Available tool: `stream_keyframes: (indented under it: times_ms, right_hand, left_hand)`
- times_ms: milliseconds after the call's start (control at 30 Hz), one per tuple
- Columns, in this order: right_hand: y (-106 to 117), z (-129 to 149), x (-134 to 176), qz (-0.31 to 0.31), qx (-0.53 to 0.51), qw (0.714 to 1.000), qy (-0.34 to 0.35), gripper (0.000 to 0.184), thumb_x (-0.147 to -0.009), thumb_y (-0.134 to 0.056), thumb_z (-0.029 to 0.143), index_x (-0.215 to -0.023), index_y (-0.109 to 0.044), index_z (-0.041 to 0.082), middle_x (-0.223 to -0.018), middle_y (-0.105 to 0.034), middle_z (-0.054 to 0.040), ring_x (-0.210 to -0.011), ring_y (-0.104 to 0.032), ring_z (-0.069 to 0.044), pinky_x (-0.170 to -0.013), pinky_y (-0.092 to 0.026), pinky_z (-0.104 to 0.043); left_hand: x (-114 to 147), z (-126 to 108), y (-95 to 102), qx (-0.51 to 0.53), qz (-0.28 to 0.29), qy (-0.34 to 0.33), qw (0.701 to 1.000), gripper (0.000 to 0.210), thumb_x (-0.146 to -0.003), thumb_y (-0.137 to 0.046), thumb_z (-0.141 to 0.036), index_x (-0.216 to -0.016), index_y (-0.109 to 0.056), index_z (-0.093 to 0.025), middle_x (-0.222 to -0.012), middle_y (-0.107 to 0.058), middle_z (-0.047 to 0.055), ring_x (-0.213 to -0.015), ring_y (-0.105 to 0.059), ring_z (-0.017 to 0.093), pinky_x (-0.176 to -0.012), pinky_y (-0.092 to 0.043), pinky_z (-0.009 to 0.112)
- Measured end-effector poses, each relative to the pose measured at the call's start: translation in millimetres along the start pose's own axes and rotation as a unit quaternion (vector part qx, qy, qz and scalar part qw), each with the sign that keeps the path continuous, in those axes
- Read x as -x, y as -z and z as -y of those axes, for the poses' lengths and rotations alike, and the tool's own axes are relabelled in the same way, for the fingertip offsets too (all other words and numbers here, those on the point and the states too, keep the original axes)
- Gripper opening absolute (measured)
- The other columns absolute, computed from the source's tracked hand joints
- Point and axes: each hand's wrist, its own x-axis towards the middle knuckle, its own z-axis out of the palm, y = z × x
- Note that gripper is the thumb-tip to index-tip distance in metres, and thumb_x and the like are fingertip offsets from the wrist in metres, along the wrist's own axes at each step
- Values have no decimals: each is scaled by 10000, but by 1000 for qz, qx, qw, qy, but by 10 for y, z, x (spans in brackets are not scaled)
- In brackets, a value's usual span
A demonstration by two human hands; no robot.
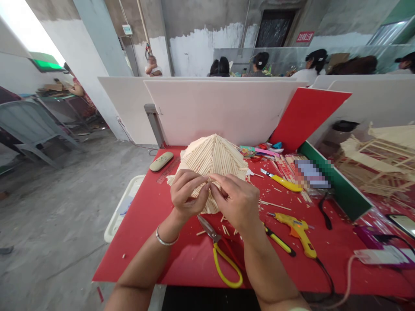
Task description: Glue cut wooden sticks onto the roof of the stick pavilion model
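A pale roof-shaped model made of thin wooden sticks (215, 151) stands on the red table, partly covered by my hands. In front of it my left hand (188, 194) is pinched closed, with a silver bangle on the wrist. Close beside it my right hand (235, 198) pinches too, and the fingertips of both hands meet. Whatever lies between them is too small or hidden to name. Below the hands are scissors (223, 255) with yellow handles, blades partly spread. Stick offcuts are scattered around the model.
A yellow glue gun (298, 231), a black-and-yellow cutter (280, 242) and a yellow-handled knife (282, 181) lie to the right. Bundled sticks (287, 168) sit behind them. A beige oblong case (161, 161) is at the left edge. White panels (220, 112) rise behind; several people sit beyond.
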Motion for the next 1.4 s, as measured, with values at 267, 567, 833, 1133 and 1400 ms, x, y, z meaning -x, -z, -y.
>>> stream_keyframes:
  times_ms: [267, 567, 833, 1133, 1400]
  right_hand:
    - [-1, 0, 4, 0, 3, 1000, 0, 209, -954, -612, 268, -1126, -729, 250, -768, -712, 23, -640, -594, -97, -653, -407, -241]
    - [-1, 3, 3, 1, -5, 1000, -2, 210, -957, -608, 267, -1128, -728, 248, -785, -721, 20, -637, -590, -93, -661, -415, -237]
    - [-2, 3, -1, 1, -5, 1000, 1, 206, -959, -605, 265, -1124, -726, 242, -788, -721, 20, -649, -598, -97, -670, -414, -238]
    - [-2, -1, -1, 2, 1, 1000, 0, 209, -959, -603, 270, -1125, -729, 252, -769, -710, 23, -634, -589, -98, -654, -406, -241]
    - [-1, 5, 9, 5, -4, 1000, -3, 207, -960, -604, 273, -1119, -732, 243, -772, -713, 16, -636, -591, -96, -671, -419, -231]
  left_hand:
    - [15, 7, -12, -4, -5, 4, 1000, 217, -795, -708, -132, -990, -694, -226, -804, -685, 10, -720, -606, 156, -666, -519, 323]
    - [11, 5, -4, 14, -4, 7, 1000, 280, -754, -722, -85, -1003, -710, -212, -813, -689, 19, -736, -606, 163, -669, -517, 331]
    - [0, -5, 1, 7, 1, 8, 1000, 258, -775, -714, -99, -1002, -702, -221, -807, -685, 13, -730, -604, 159, -668, -521, 329]
    - [10, 4, -6, 4, 0, 5, 1000, 252, -782, -708, -107, -1005, -699, -224, -806, -684, 12, -725, -604, 159, -661, -516, 331]
    - [20, 13, -7, -7, -2, 8, 1000, 202, -805, -704, -145, -987, -692, -230, -805, -682, 7, -715, -605, 155, -658, -517, 323]
